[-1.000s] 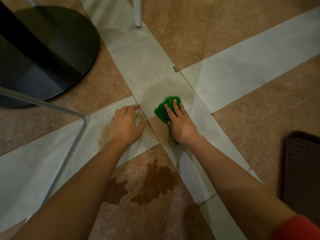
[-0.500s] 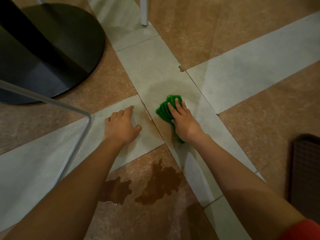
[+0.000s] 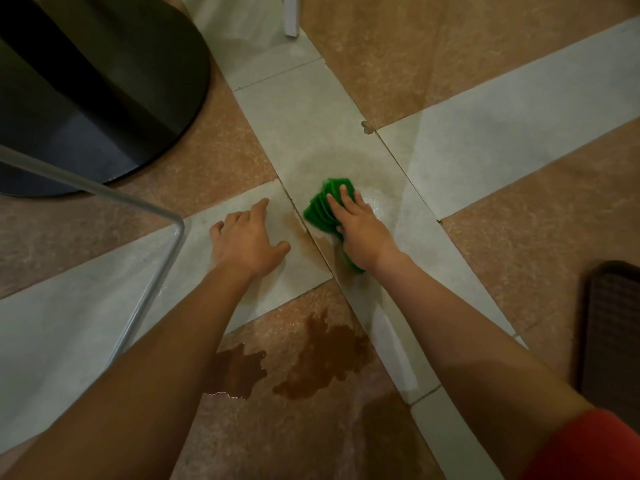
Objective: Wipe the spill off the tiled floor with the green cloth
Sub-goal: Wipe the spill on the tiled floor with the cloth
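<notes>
Black round base [image 3: 104, 81] upper left; bent metal tube [image 3: 152, 258] in front of it. Left hand [image 3: 247, 242] flat on a pale tile of the tiled floor [image 3: 502, 116], fingers spread. Faint brown smear [image 3: 294, 223] along the grout just beside it. Right hand [image 3: 360, 233], fingers straight, presses the bunched green cloth [image 3: 325, 209] onto the next pale tile. Brown spill [image 3: 325, 362] pooled nearer the person, apart from the cloth. Dark mat [image 3: 613, 334] far right.

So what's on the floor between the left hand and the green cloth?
In the head view, pale tile with a thin brown smear of spill running along the tile joint lies between the left hand and the green cloth.
</notes>
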Tool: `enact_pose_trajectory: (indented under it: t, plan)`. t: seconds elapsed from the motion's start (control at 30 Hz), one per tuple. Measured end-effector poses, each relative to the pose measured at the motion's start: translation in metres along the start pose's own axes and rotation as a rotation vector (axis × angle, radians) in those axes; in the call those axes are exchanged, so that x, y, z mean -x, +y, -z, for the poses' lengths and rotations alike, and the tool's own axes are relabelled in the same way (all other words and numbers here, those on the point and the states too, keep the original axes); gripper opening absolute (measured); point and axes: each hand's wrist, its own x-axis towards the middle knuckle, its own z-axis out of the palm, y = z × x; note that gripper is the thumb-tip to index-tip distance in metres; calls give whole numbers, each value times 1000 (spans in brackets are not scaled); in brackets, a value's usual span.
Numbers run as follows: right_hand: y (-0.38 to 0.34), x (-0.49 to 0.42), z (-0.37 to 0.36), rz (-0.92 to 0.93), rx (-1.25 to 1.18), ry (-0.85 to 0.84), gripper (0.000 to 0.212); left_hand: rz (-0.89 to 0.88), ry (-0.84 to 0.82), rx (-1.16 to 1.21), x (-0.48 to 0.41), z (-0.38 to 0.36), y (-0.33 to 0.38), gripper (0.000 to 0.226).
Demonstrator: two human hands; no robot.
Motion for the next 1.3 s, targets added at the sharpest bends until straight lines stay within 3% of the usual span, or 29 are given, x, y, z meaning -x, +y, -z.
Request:
enact_pose_trajectory:
  t: [0.17,0.33,0.43,0.63,1.13,1.3]
  plan:
    - [2,11,-7,-27,-7,13,61,-9,1,-4,0,-2,0,82]
    - [29,44,-13,-181,-2,261,53,-63,60,-15,2,0,8,79]
    - [21,53,-25,-202,7,253,55,-88,70,-7,3,1,14,77]
    - [15,63,-31,-79,-46,211,53,-119,67,30,7,0,26,73]
    - [-9,43,-47,-148,56,182,55,-205,56,-11,18,-1,34,71]
    - [-5,59,-53,-9,96,169,53,-165,71,-7,15,1,25,71]
